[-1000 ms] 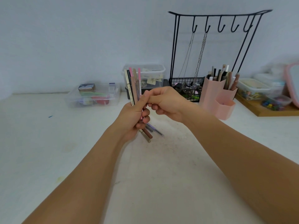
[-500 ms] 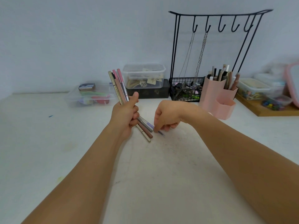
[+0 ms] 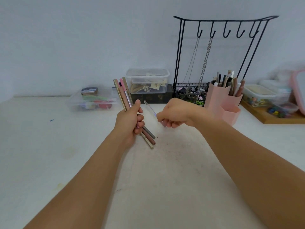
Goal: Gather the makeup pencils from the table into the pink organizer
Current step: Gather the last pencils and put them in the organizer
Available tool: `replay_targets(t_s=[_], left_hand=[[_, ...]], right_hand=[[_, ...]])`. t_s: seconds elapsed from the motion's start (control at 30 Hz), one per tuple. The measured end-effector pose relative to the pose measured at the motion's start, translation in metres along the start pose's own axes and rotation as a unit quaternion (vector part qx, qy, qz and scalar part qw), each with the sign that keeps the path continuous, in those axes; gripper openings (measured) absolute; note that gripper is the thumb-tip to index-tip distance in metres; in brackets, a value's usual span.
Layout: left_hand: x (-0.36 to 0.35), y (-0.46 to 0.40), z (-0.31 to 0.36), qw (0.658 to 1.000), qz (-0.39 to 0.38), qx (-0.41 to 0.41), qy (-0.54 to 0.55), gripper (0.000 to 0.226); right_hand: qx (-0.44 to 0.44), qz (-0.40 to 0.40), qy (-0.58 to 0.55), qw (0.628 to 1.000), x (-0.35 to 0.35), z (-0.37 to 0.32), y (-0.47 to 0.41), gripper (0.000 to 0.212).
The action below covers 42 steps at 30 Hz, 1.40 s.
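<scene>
1. The left hand (image 3: 131,122) is closed around a bundle of makeup pencils (image 3: 124,94) – pink, gold and brown barrels – held above the table (image 3: 165,179), tilted with their upper ends leaning left and their lower ends poking out below the fist.
2. The right hand (image 3: 175,114) sits just beside the left, its fingers curled in a pinch on a single slim pencil (image 3: 149,108); this pencil is blurred and pale, slanting up toward the left hand, and its far tip lies close to the left thumb.
3. The pink organizer (image 3: 222,103) stands on the table to the right of the right hand, near the wall, with several pencils and brushes upright in its taller compartments; its low front compartment faces the camera.
4. Behind the hands a black wire rack (image 3: 226,25) carries hooks with two chains hanging, over a wire basket of small items.
5. Clear plastic boxes (image 3: 147,80) sit along the wall – one stacked on a dark box, another lower one further left.
6. A wooden tray (image 3: 270,117) with small containers rests at the far right.
</scene>
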<state>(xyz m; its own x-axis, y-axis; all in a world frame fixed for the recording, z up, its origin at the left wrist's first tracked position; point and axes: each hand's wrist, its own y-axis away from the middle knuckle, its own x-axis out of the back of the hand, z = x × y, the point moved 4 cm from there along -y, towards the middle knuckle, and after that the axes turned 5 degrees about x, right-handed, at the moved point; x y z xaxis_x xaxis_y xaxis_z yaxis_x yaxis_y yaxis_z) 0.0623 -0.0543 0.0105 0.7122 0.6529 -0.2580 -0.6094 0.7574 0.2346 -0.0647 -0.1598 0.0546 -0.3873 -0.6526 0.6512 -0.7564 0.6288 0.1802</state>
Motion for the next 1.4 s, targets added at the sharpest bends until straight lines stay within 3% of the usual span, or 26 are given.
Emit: replay_targets(t_s=[0.1,0.2,0.33,0.5,0.73,0.83,1.0,1.2,1.4], left_hand=[[-0.006,0.003,0.000,0.999,-0.038,-0.003,-0.001,0.036],[-0.012,0.008,0.001,0.998,-0.060,-0.006,0.012,0.045],[-0.017,0.011,0.004,0.997,-0.067,-0.023,0.019,0.051],[-0.014,0.010,0.006,0.996,-0.073,-0.056,0.006,0.033],[-0.009,0.009,0.000,0.996,-0.016,-0.075,-0.040,0.038],[-0.006,0.007,0.003,0.997,-0.005,-0.071,-0.021,0.033],[0.003,0.003,0.007,0.997,0.061,-0.042,0.018,0.016],[0.012,0.000,0.007,0.991,0.125,-0.038,0.010,0.016],[0.016,0.000,0.007,0.990,0.140,-0.024,0.027,0.035]], right_hand=[[0.069,0.019,-0.131,0.989,0.010,-0.013,0.005,0.016],[0.130,0.032,-0.179,0.975,0.006,-0.026,0.009,0.017],[0.157,0.055,-0.177,0.970,-0.005,-0.035,0.012,0.012],[0.183,0.077,-0.134,0.971,-0.019,-0.037,0.011,0.012],[0.182,0.094,-0.169,0.964,-0.021,-0.033,0.010,0.004],[0.180,0.091,-0.138,0.970,-0.020,-0.034,0.010,0.004],[0.150,0.183,-0.060,0.970,-0.007,-0.027,0.005,0.004],[0.067,0.075,0.060,0.993,-0.025,-0.014,-0.002,0.016],[0.049,0.042,0.114,0.991,-0.034,-0.005,-0.005,0.014]])
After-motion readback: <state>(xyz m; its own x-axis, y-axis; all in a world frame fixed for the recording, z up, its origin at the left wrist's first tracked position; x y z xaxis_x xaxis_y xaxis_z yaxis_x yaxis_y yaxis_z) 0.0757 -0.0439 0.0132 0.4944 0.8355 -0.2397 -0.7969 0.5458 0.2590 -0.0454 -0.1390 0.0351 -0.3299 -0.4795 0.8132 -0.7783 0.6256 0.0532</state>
